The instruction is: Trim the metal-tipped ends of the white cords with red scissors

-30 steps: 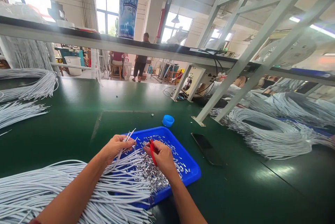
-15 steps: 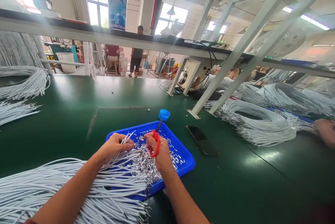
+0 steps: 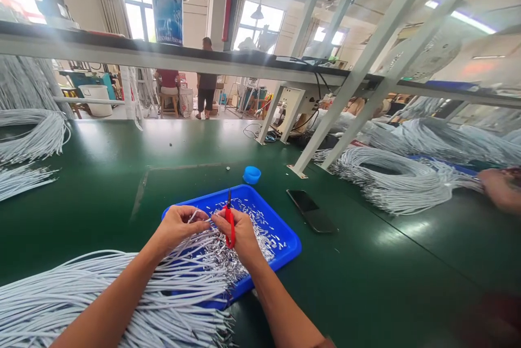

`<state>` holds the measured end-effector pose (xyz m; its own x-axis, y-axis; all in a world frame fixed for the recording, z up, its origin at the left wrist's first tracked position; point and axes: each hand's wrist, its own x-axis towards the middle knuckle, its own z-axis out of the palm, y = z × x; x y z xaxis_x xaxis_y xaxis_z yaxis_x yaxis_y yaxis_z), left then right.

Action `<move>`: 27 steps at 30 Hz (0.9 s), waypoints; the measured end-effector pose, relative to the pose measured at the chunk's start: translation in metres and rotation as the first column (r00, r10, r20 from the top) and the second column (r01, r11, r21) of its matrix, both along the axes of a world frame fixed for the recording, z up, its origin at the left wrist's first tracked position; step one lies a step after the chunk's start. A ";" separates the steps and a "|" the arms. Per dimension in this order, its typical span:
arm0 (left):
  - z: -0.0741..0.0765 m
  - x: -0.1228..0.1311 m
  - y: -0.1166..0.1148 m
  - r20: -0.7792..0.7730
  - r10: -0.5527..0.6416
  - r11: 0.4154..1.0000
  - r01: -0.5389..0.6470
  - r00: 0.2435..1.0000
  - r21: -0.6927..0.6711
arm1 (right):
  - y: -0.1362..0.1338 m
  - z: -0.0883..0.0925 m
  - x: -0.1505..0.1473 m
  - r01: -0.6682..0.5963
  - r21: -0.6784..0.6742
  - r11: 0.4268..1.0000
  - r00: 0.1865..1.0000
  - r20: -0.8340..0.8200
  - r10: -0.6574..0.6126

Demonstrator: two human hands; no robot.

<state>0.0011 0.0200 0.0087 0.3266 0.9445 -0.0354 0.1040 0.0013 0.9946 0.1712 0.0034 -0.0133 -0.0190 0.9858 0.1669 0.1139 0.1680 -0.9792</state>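
Note:
My left hand (image 3: 184, 224) pinches the end of a white cable (image 3: 193, 216) above a blue tray (image 3: 287, 247). Close against it, my right hand (image 3: 239, 231) has red-handled scissors (image 3: 230, 226) in its palm, blades pointing up and away. Its thumb and forefinger meet at the cable end; whether they grip it is too small to tell. Many small silvery and white offcuts (image 3: 260, 234) lie scattered in the tray. A thick bundle of white cables (image 3: 101, 277) spreads under my left forearm, its ends resting over the tray's left side.
Behind the tray stands a small blue cap (image 3: 252, 175). A dark phone (image 3: 312, 211) lies to the right. Coiled cables (image 3: 391, 179) sit at the right and more coils (image 3: 36, 128) at the left. A metal shelf frame (image 3: 325, 114) crosses the green table (image 3: 366, 277). Another person's hand (image 3: 502, 189) shows far right.
My right hand has moved left to meet my left fingertips, and the scissors have swung more upright. The whole view has shifted slightly.

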 end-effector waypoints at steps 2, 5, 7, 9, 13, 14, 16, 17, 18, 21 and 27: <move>-0.001 0.001 0.000 0.045 0.038 0.999 -0.038 0.998 0.010 | 0.001 0.004 0.004 -0.022 0.039 0.999 0.994 0.110 0.018; 0.000 -0.001 0.001 0.173 0.083 0.996 -0.077 0.981 -0.038 | 0.002 0.010 0.009 -0.045 0.136 0.990 0.923 0.386 -0.011; 0.002 -0.003 0.002 0.242 0.095 0.993 -0.076 0.966 -0.088 | 0.001 0.013 0.011 -0.067 0.142 0.988 0.839 0.544 -0.021; 0.003 -0.004 0.002 0.264 0.094 0.992 -0.066 0.960 -0.112 | 0.000 0.014 0.011 -0.072 0.119 0.990 0.770 0.638 -0.021; 0.003 -0.005 0.003 0.179 0.085 0.996 -0.084 0.980 -0.012 | -0.001 0.012 0.009 -0.042 0.067 0.997 0.742 0.670 -0.014; 0.002 -0.005 0.003 0.146 0.084 0.996 -0.089 0.986 0.026 | -0.001 0.011 0.009 -0.046 0.051 0.998 0.750 0.661 0.001; 0.003 -0.006 0.003 0.077 0.079 0.992 -0.085 0.994 0.089 | -0.001 0.011 0.009 -0.066 0.025 0.997 0.774 0.632 0.036; 0.003 -0.006 0.003 0.039 0.078 0.989 -0.083 0.996 0.120 | -0.001 0.010 0.010 -0.078 0.014 0.997 0.786 0.615 0.053; 0.003 -0.007 0.003 -0.003 0.081 0.984 -0.080 0.997 0.157 | -0.001 0.010 0.011 -0.087 0.006 0.996 0.796 0.602 0.066; 0.005 -0.007 0.003 -0.140 0.116 0.954 -0.072 0.983 0.290 | -0.001 0.009 0.012 -0.086 0.001 0.996 0.793 0.605 0.068; 0.007 -0.003 0.000 -0.271 0.266 0.892 -0.130 0.925 0.432 | 0.000 0.005 0.010 -0.041 0.121 0.992 0.702 0.710 -0.058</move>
<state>-0.0015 0.0204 0.0160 0.1667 0.9426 0.2892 0.4508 -0.3337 0.8279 0.1809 0.0037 -0.0088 -0.1724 0.9597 0.2221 0.7691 0.2721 -0.5784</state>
